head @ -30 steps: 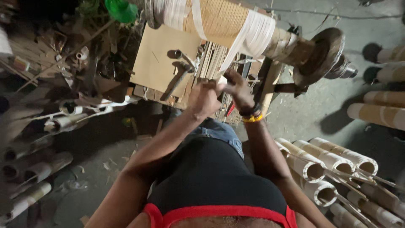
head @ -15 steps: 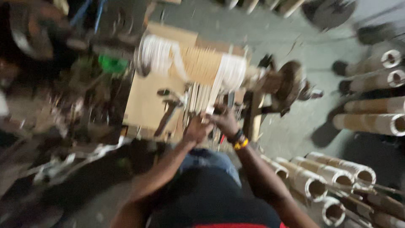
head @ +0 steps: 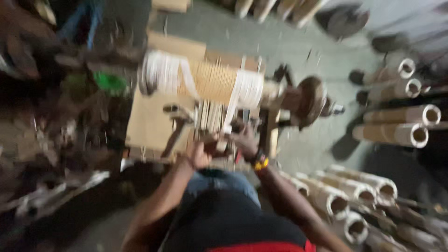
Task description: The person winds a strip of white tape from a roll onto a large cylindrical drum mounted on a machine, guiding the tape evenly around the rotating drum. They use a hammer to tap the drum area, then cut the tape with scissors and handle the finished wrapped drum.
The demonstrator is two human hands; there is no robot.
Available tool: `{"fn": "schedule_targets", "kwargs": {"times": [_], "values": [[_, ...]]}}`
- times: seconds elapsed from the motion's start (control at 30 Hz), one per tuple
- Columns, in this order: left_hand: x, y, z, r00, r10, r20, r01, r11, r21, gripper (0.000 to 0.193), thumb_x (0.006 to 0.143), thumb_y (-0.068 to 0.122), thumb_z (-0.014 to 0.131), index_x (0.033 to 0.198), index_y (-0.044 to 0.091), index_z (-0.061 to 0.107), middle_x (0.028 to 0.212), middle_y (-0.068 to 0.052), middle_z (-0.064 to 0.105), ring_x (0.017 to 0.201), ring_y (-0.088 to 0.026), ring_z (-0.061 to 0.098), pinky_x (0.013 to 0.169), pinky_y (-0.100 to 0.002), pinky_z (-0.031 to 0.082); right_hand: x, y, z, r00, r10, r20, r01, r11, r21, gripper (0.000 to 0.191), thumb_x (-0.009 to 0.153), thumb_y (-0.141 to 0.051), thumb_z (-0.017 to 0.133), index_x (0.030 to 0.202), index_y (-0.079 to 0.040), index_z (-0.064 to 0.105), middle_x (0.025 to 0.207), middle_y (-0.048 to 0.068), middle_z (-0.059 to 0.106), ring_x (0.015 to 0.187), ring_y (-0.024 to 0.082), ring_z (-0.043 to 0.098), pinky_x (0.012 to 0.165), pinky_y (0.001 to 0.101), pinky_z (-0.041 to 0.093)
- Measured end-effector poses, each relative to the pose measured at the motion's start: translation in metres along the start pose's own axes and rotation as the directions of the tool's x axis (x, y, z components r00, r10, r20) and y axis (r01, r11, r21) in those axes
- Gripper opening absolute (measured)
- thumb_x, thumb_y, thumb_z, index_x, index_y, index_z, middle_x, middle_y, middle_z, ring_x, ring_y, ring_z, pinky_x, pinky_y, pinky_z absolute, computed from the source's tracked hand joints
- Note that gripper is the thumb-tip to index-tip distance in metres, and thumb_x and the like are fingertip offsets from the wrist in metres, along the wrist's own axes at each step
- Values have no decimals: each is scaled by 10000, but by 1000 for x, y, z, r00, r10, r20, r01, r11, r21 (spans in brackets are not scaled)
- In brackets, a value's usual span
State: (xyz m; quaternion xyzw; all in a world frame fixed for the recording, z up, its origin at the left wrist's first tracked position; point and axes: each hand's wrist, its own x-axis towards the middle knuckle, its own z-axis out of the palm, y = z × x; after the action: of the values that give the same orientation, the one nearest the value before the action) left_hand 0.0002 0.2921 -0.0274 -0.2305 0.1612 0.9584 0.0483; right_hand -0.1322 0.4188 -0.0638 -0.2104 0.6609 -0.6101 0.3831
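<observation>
The picture is blurred by motion. My left hand [head: 199,154] and my right hand [head: 243,140] are close together at the front of a winding frame, both closed on a band of pale strands [head: 212,119] that runs down from a roller [head: 210,81]. The roller is wound with tan strips in the middle and white cord at both ends. A yellow and dark band sits on my right wrist. What exactly the fingers pinch is hidden by blur.
A wooden board [head: 149,121] lies under the roller, with a dark metal tool [head: 177,123] on it. A round wheel [head: 310,100] caps the roller's right end. Several cardboard-coloured tubes [head: 396,133] lie at the right, more tubes [head: 354,191] near my right knee. Dark clutter [head: 56,116] fills the left.
The view has swung upward and back, so the roller and hands now sit lower and smaller in frame. Both hands stay at the strands, a little closer together.
</observation>
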Motion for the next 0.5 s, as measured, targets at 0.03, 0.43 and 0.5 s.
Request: {"fn": "schedule_targets", "kwargs": {"times": [0.03, 0.43, 0.5], "values": [[-13, 5, 15, 999, 44, 17, -43, 999, -24, 450, 862, 221, 614, 1296, 112, 575, 1145, -53, 653, 1043, -205, 642, 892, -431, 550, -3, 2, 0, 999, 33, 25, -35, 997, 68, 305, 815, -78, 884, 1029, -39, 671, 950, 26, 711, 858, 112, 660, 727, 295, 569], [-83, -6, -14, 919, 385, 88, -395, 884, 250, 786, 968, 576, 557, 1504, 6, 480, 1376, -155, 626, 1291, -242, 599, 1123, -359, 424, 31, -6, 9, 979, 84, -187, 22, 865, 502, 205, 968, -100, 690, 1143, 2, 720, 1083, 39, 707, 914, 103, 660, 791, 255, 521], [-42, -30, -63, 924, 381, 36, -360, 830, 426, 706, 906, 356, 770, 1463, -2, 523, 1223, -168, 638, 1134, -246, 615, 990, -384, 497, 29, -15, 12, 968, -80, -237, 117, 982, 146, 170, 979, -81, 696, 1108, 12, 755, 1050, 25, 690, 903, 95, 641, 759, 246, 500]]}}
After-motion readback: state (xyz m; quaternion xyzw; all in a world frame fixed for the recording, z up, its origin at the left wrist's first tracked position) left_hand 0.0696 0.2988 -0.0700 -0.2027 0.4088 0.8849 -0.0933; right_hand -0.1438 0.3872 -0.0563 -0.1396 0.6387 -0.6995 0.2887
